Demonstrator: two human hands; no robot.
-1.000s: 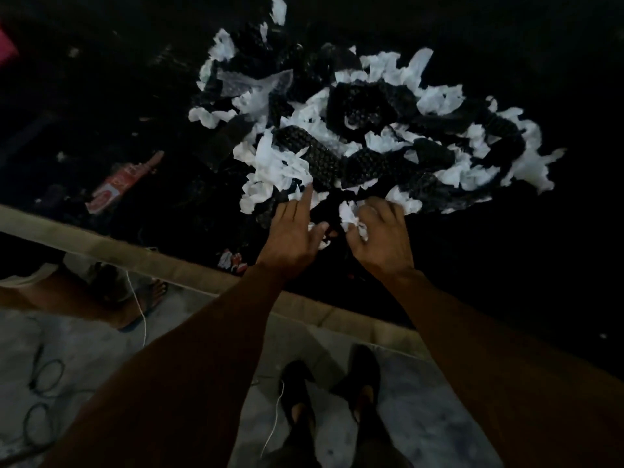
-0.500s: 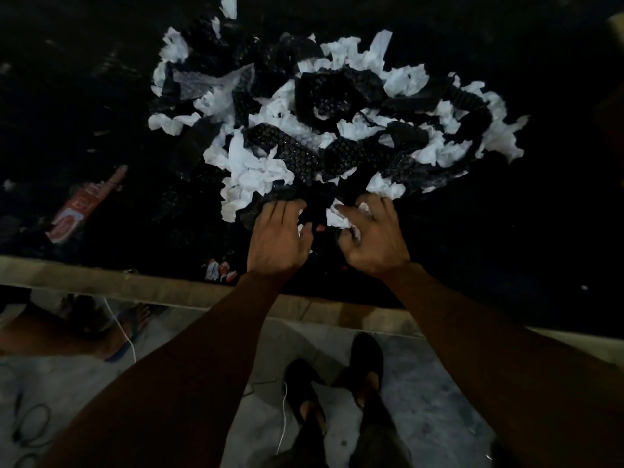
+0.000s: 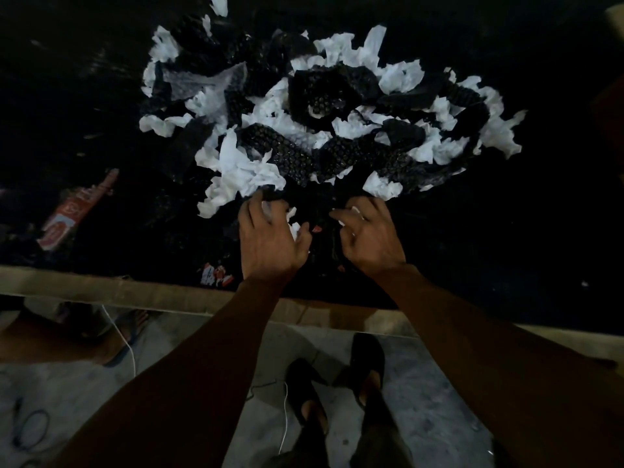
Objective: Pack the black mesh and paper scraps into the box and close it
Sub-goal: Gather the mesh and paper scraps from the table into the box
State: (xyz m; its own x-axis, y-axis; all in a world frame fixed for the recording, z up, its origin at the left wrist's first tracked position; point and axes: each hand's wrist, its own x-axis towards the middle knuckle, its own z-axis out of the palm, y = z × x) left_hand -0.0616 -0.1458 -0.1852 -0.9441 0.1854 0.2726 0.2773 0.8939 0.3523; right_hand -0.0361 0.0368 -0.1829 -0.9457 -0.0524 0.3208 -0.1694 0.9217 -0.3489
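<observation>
Head view: our left hand (image 3: pixel 270 236) and right hand (image 3: pixel 369 236) sit palm-down at the near edge of the black mesh (image 3: pixel 280 152) and paper scraps (image 3: pixel 243 175) pile on the dark tabletop (image 3: pixel 523 231). Fingers (image 3: pixel 258 204) on both curl loosely, with small white bits between them; firm grip, cannot tell. Rest of the pile spreads beyond the fingertips.

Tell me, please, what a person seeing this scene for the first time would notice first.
First, the big heap of torn white paper scraps tangled with strips of black mesh, spread over the dark tabletop. Next, the two bare hands at its near edge: the left hand and the right hand are curled into the material, with small paper bits between the fingers. A red and white printed wrapper lies far left.
</observation>
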